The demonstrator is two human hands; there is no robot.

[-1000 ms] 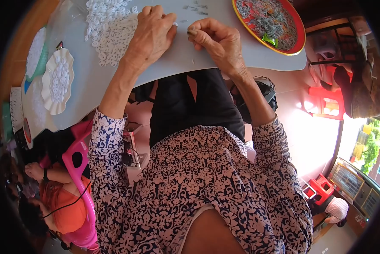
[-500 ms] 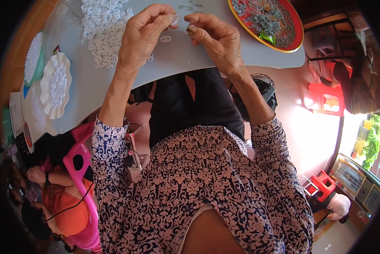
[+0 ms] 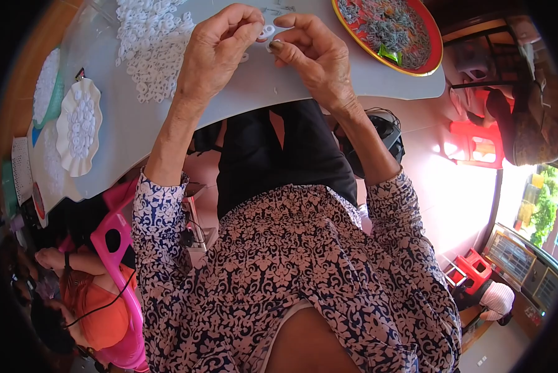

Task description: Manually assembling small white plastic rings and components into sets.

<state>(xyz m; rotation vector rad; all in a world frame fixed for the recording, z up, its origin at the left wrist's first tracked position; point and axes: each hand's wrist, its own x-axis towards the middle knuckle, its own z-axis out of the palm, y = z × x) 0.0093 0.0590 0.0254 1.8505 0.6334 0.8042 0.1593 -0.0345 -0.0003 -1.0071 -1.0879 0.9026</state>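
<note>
Over the grey table, my left hand pinches a small white plastic piece with two holes between thumb and fingertips. Facing it, my right hand has its thumb bent against the curled fingers, its tip close to that white piece. Whatever lies under the right thumb is too small and hidden to make out. Another white piece on the table is partly covered by the left hand. A large heap of white pieces spreads to the left of my left hand.
At the right, a red round tray with a gold rim holds many small grey metal parts and a green wrapper. A white wavy-edged dish and a green container with white pieces stand left. Lower left, a person in orange sits on a pink chair.
The white piece in my left hand has turned and now shows its holes between the hands. The left hand has shifted slightly right, covering more of the loose piece on the table.
</note>
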